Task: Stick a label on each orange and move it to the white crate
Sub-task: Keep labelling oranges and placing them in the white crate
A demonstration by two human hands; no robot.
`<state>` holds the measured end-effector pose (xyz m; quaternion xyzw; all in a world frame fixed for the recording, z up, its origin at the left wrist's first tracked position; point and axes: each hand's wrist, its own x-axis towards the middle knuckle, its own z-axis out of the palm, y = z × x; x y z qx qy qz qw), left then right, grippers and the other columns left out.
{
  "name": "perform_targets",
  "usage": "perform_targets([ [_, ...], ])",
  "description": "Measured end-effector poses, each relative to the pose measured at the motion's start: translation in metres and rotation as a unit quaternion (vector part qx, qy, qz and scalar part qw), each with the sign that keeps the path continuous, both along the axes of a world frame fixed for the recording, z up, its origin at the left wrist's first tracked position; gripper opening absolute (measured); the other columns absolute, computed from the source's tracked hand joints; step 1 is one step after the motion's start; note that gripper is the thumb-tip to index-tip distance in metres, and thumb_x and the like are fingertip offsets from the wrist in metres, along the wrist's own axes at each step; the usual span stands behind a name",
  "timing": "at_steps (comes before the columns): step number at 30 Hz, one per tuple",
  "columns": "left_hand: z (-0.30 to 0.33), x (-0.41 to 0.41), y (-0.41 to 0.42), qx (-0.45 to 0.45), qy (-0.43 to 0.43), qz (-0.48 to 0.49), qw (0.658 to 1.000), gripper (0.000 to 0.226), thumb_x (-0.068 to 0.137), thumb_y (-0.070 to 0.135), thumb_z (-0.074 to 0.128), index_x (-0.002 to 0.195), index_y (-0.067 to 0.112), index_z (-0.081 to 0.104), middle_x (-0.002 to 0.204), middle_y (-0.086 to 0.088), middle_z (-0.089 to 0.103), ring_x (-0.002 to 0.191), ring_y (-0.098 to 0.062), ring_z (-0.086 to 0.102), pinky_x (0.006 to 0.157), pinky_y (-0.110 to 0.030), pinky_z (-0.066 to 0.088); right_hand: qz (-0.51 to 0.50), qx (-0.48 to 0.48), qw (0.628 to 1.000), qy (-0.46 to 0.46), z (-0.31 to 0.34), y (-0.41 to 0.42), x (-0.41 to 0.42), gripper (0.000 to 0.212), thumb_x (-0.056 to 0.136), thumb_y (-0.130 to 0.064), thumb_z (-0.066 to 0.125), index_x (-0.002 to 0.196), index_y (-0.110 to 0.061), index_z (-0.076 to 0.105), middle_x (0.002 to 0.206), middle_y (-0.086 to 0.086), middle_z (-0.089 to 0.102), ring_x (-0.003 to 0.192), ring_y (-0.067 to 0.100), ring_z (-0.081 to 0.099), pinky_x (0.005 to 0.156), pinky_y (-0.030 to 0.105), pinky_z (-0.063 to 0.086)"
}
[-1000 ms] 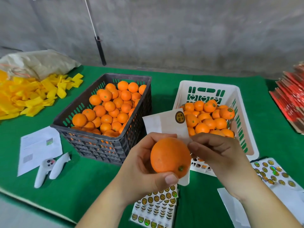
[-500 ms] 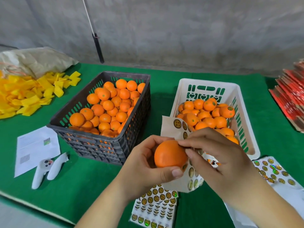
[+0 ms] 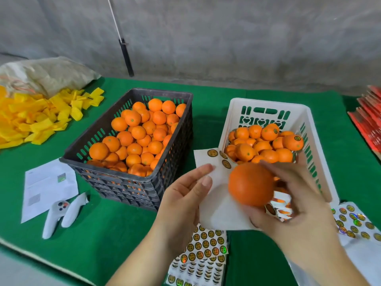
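Orange (image 3: 250,183) (unlabelled side up) before white crate (image 3: 313,129)

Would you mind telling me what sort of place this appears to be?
Probably a small fruit-packing station: a black crate of oranges beside a white crate, sticker sheets on a green-covered table, against a bare concrete wall.

No writing is reading clearly anywhere. The round gold-and-black labels (image 3: 212,153) on the label sheet (image 3: 218,203) at centre frame are showing a dark pattern too small to make out, and print on the white paper (image 3: 48,186) at left is blurring away.
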<state>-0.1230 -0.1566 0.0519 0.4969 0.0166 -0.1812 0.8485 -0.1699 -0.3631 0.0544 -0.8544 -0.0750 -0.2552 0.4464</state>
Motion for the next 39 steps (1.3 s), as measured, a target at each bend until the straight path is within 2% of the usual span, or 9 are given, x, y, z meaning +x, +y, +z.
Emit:
perform_targets([
  [6,-0.015,0.023,0.004,0.044,-0.090,-0.003,0.995,0.030,0.090,0.008,0.074,0.113,0.028,0.074,0.112,-0.013,0.073,0.101,-0.033,0.066,0.091,-0.051,0.055,-0.162,-0.003,0.959,0.231,-0.011,-0.048,0.049,0.123,0.072,-0.090,0.062,0.165,-0.042,-0.001,0.170,0.001,0.021,0.156,0.031,0.020,0.121,0.062,0.024],
  [9,-0.018,0.044,0.011,-0.001,-0.121,-0.056,0.991,0.048,0.092,0.004,0.069,0.132,0.029,0.062,0.118,-0.016,0.073,0.102,-0.030,0.071,0.092,-0.048,0.058,0.025,0.280,0.896,0.344,-0.029,-0.020,0.051,0.104,0.058,-0.098,0.066,0.151,-0.063,0.036,0.164,-0.022,0.036,0.153,0.018,0.037,0.126,0.057,0.026],
  [12,-0.021,0.072,0.023,0.024,-0.116,-0.092,0.989,0.060,0.095,0.006,0.069,0.146,0.029,0.051,0.126,-0.023,0.070,0.114,-0.037,0.070,0.098,-0.053,0.057,0.176,0.502,0.764,0.365,-0.047,0.009,0.055,0.070,0.067,-0.050,0.098,0.132,-0.043,0.071,0.147,-0.005,0.064,0.132,0.019,0.064,0.105,0.047,0.055],
  [15,-0.029,0.114,0.049,0.198,-0.184,-0.108,0.957,0.052,0.100,0.018,0.068,0.148,0.018,0.048,0.130,-0.013,0.071,0.122,-0.032,0.067,0.101,-0.042,0.056,0.136,0.513,0.795,0.293,-0.051,0.022,0.072,0.043,0.080,-0.022,0.081,0.123,-0.029,0.077,0.133,0.005,0.073,0.118,0.026,0.073,0.085,0.040,0.064],
  [20,-0.057,0.214,0.124,0.717,-0.228,-0.121,0.648,0.040,0.099,0.004,0.054,0.137,0.016,0.056,0.137,-0.007,0.059,0.119,-0.033,0.060,0.098,-0.045,0.050,0.085,0.474,0.846,0.231,-0.050,0.018,0.101,0.044,0.088,-0.024,0.070,0.131,-0.032,0.071,0.131,0.002,0.075,0.118,0.026,0.073,0.090,0.052,0.061],
  [24,-0.098,0.251,0.144,0.811,-0.041,-0.415,0.409,0.053,0.101,0.020,0.060,0.151,0.022,0.040,0.132,-0.011,0.054,0.103,-0.033,0.057,0.078,-0.039,0.049,0.095,0.481,0.840,0.231,-0.050,0.023,0.109,0.037,0.086,-0.025,0.070,0.122,-0.032,0.076,0.125,0.003,0.077,0.112,0.025,0.076,0.079,0.038,0.064],
  [31,-0.115,0.263,0.147,0.858,0.010,-0.367,0.359,0.051,0.092,0.029,0.078,0.136,0.011,0.061,0.141,-0.004,0.058,0.130,-0.032,0.057,0.096,-0.041,0.053,0.108,0.485,0.832,0.247,-0.058,0.030,0.101,0.046,0.089,-0.021,0.069,0.134,-0.030,0.070,0.133,0.003,0.073,0.122,0.027,0.071,0.096,0.050,0.059],
  [34,-0.088,0.257,0.148,0.847,-0.012,-0.323,0.423,0.055,0.081,0.043,0.082,0.124,0.015,0.063,0.118,-0.003,0.063,0.106,-0.027,0.063,0.075,-0.038,0.054,0.092,0.495,0.830,0.243,-0.058,0.027,0.092,0.043,0.088,-0.019,0.068,0.128,-0.035,0.073,0.131,0.002,0.074,0.120,0.026,0.072,0.095,0.051,0.060],
  [39,-0.028,0.196,0.146,0.484,-0.039,0.003,0.874,0.058,0.070,0.056,0.086,0.117,0.028,0.064,0.106,-0.003,0.074,0.101,-0.026,0.072,0.079,-0.033,0.058,0.102,0.508,0.824,0.231,-0.056,0.019,0.077,0.046,0.085,-0.026,0.073,0.130,-0.032,0.072,0.134,0.003,0.073,0.122,0.026,0.071,0.091,0.047,0.061],
])
